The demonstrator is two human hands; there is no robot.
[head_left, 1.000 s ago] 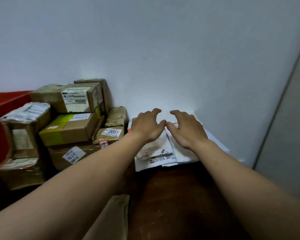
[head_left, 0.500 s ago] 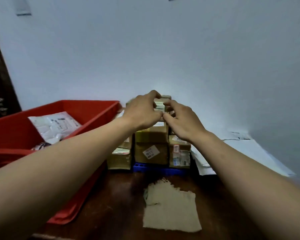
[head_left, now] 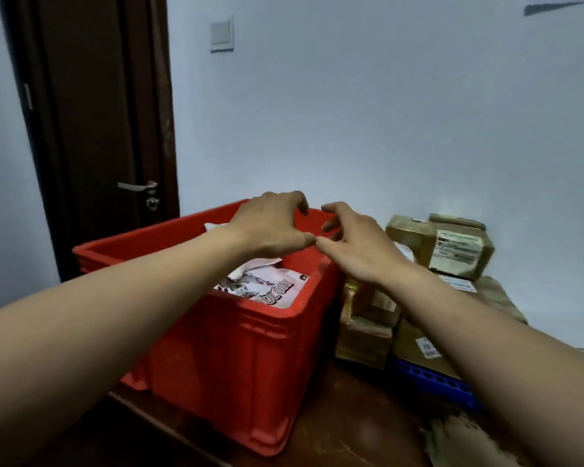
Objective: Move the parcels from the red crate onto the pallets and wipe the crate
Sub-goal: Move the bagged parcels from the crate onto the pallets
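The red crate stands on the dark wooden table at centre left. Inside it lie white soft parcels, one with printed lettering. My left hand hovers over the crate's far right part, fingers loosely curled and holding nothing. My right hand hangs just right of it above the crate's right rim, fingers relaxed and empty; the two thumbs nearly touch. To the right, brown cardboard parcels are stacked on a blue pallet.
A beige cloth lies on the table at the lower right. A dark door with a metal handle stands behind the crate on the left. A white wall with a light switch rises behind everything.
My view has swung left from the white parcels and box stack to the red crate. Both hands travelled left together and now hover over the crate, still holding nothing.
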